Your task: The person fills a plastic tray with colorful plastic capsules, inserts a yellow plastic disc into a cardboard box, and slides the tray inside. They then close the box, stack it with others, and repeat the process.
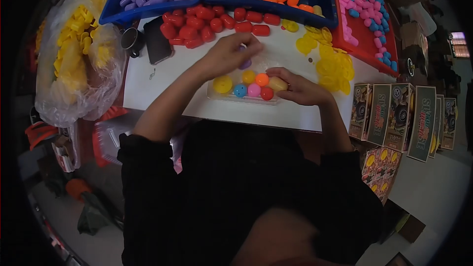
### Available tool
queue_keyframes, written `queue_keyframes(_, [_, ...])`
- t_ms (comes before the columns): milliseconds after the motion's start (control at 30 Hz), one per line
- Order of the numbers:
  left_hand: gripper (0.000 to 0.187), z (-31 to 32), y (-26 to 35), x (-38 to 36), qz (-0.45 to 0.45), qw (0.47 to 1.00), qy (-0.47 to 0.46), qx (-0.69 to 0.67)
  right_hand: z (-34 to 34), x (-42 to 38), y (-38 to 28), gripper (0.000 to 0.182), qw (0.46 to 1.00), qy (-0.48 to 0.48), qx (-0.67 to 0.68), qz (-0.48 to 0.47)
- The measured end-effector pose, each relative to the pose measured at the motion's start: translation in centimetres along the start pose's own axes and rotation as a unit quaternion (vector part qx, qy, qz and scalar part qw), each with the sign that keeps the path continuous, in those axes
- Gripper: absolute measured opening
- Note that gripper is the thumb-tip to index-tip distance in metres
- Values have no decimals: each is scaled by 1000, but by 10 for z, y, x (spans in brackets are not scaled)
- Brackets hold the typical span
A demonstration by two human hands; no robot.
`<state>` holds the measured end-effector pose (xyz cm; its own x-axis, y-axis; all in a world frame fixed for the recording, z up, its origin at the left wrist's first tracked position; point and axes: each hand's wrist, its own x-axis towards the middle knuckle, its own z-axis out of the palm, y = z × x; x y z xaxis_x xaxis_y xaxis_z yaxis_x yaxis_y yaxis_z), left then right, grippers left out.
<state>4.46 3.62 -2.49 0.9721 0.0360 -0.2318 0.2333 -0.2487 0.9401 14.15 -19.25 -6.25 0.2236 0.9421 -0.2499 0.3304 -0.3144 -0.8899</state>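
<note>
A clear plastic tray [231,97] lies on the white table in front of me. In it are a yellow disc [222,84] and several rounded pieces, including a blue piece [240,90], a pink piece [254,90], an orange piece [261,79] and a red piece [266,93]. Above its far edge my left hand [230,53] is closed around a purple capsule [245,63], partly hidden by the fingers. At the tray's right end my right hand [301,88] grips a tan capsule [278,83] between thumb and fingers.
Red capsules [199,23] are heaped behind the tray, yellow discs [332,66] to the right. Blue bins [276,6] and a red bin [364,51] line the back. A phone [157,42] and a dark mug [132,42] stand left. Printed boxes [394,113] sit right.
</note>
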Motion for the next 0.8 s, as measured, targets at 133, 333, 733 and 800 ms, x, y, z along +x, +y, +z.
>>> queue_keyframes(133, [24, -1, -11, -2, -21, 985, 59, -160, 2, -8, -9, 44, 986, 98, -10, 136])
queue_keyframes(333, [33, 25, -16, 5, 167, 947, 23, 272, 17, -10, -6, 50, 975, 187, -14, 122])
queue_keyframes(733, [11, -8, -39, -7, 174, 926, -15, 334, 5, 11, -46, 73, 957, -122, -241, 110])
queue_keyframes(800, [11, -13, -43, -8, 197, 927, -32, 318, -44, 43, -81, 64, 971, -31, -232, 38])
